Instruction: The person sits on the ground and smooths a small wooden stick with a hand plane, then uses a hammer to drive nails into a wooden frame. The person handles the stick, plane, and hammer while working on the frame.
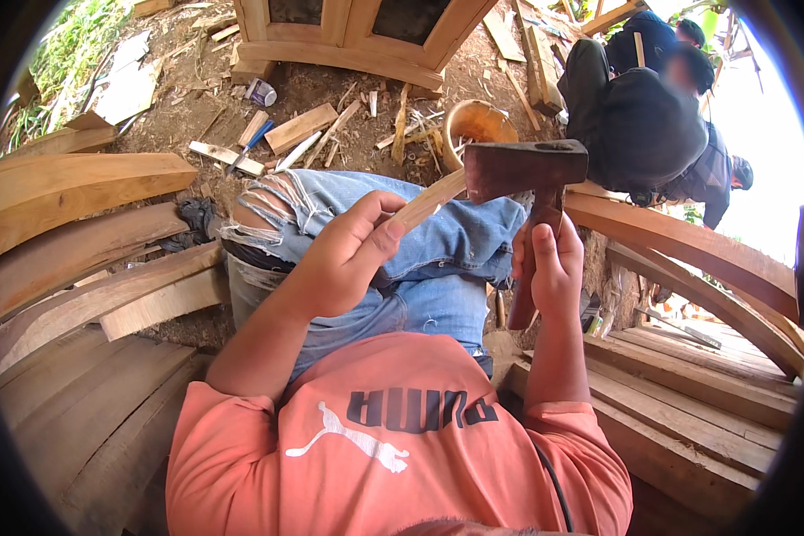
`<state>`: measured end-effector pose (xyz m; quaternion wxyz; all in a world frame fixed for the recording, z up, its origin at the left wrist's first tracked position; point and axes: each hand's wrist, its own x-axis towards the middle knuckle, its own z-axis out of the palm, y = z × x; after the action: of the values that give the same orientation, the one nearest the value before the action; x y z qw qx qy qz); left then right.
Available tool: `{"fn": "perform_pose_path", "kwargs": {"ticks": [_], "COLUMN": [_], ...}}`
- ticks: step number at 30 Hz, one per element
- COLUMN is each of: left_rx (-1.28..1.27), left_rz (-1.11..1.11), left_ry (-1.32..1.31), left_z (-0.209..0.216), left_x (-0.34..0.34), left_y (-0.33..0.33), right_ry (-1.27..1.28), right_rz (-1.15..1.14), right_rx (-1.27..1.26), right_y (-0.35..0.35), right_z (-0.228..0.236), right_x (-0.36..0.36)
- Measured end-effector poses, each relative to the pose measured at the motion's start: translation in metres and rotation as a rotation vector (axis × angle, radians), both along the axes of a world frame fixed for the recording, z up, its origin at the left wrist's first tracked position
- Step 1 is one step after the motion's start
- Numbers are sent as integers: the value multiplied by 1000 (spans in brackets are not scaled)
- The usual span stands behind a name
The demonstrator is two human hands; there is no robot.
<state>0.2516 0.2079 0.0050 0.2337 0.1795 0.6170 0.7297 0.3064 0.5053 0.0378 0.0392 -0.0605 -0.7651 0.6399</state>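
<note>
Between the thumb and fingers of my left hand [344, 255] is a thin, pale wooden stick [431, 200], slanting up to the right over my lap. My right hand [552, 268] is wrapped round the dark brown handle of a hatchet [529, 167], held upright with its broad dark head at the top. The head's left side meets or overlaps the stick's far end; I cannot tell whether they touch. Both hands are raised above my ripped blue jeans [447, 241].
An orange bucket [456, 125] stands beyond the hatchet. A blue-handled tool [259, 136] lies among wood scraps. Panelled wooden furniture [348, 54] is at the far side. Curved timbers [89, 183] lie left, more beams [688, 241] right. People in dark clothes [648, 125] are at far right.
</note>
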Motion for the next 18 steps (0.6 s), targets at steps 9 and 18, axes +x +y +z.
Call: {"fn": "perform_pose_path", "kwargs": {"ticks": [9,18], "left_rx": [149,176], "left_rz": [-23,-11], "left_ry": [-201,-292], "left_z": [-19,-28], "left_x": [3,3], "left_y": [8,16], "right_ry": [182,23], "right_rz": [-96,-134], "right_rx": [-230,-315], "right_y": [-24,-52], "right_z": [-19,-14], "right_x": [-6,-21]}}
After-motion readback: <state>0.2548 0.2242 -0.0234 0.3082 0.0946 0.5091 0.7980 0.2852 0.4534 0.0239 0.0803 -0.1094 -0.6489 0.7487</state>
